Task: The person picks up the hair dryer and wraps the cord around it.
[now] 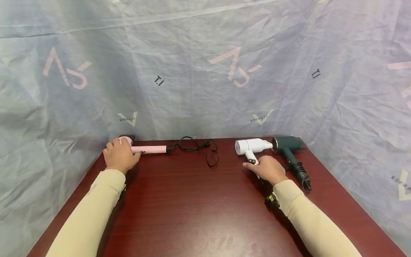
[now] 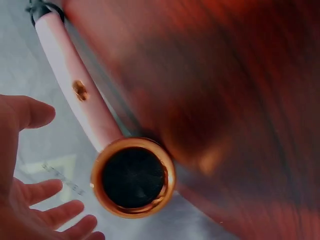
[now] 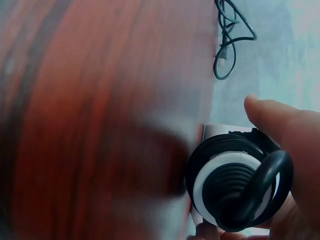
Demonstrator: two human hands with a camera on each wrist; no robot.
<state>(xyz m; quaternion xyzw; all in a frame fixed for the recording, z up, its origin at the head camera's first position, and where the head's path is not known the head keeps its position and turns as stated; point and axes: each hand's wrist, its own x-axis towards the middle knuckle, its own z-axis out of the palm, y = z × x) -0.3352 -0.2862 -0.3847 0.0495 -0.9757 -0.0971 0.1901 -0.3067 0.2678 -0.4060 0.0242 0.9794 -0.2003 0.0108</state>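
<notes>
Fingers [image 2: 45, 191] and thumb of the left hand [image 1: 121, 155] stand spread beside the pink hair dryer [image 1: 151, 149], as I read it from the left wrist camera; a gap shows between them and the dryer there, while from the head camera I see that hand over the dryer's head. This dryer lies at the far left of the desk [image 1: 192, 200], its pale pink handle pointing right. I make out a small copper-toned oval on the handle, a shiny copper-coloured rim round a dark circular end, and a black cap from which a thin black cord [image 1: 207, 144] loops along the back edge.

Over on the right, the right hand [image 1: 269, 167] grips the handle of the white hair dryer [image 1: 253, 145], thumb along one side and fingertips showing past the other. Its body is glossy white and cylindrical, narrowing to a nozzle on the right; I see a black plug against the handle and a ridged black cord sleeve at its base. Just beside that nozzle lies a dark green hair dryer [image 1: 289, 143] with a copper-coloured ring, cord wound round its handle. A printed grey sheet [image 1: 189, 96] hangs behind.
</notes>
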